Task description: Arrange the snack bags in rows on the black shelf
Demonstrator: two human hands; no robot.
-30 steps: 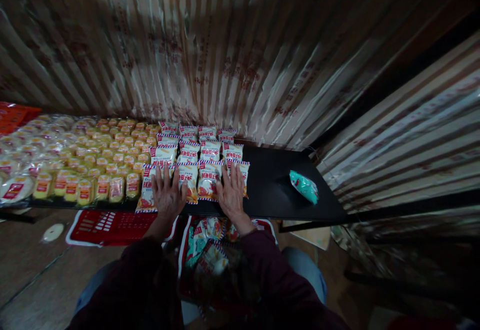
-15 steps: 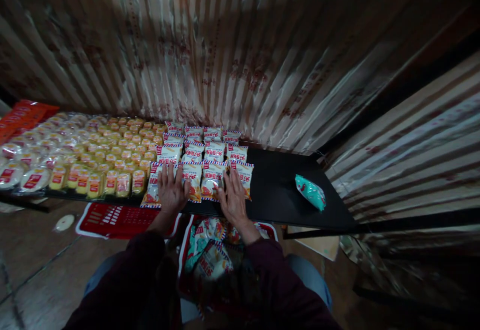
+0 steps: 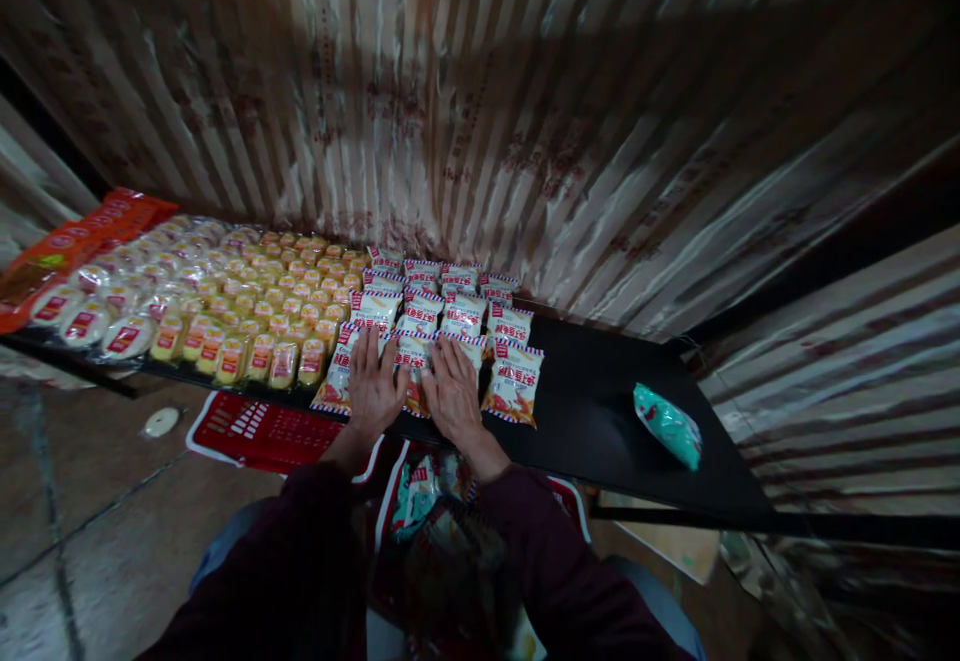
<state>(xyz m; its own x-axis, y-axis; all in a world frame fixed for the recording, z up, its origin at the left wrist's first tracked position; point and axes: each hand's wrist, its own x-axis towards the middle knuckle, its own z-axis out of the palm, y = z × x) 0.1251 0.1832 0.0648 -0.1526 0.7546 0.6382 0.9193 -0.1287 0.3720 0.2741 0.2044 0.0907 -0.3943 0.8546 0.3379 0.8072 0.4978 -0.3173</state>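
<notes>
Both my hands lie flat, fingers stretched, on the front row of white snack packets with red and blue edging [image 3: 514,385] on a black shelf [image 3: 600,421]. My left hand [image 3: 373,388] covers the packets near the left end of that row. My right hand [image 3: 452,391] rests close beside it on the middle packets. More rows of the same packets [image 3: 442,301] run back toward the wall. Neither hand grips anything.
Yellow wrapped cakes [image 3: 255,316] and round red-labelled packets [image 3: 82,311] fill the shelf's left part. A teal packet [image 3: 667,425] lies alone at the right. Below me are a red basket [image 3: 262,431] and a basket of mixed packets [image 3: 427,491]. A plastic-sheeted wall [image 3: 480,101] stands behind.
My hands have drawn closer together on the front row; the right hand moved left off the rightmost packet. The camera view has swung to the left.
</notes>
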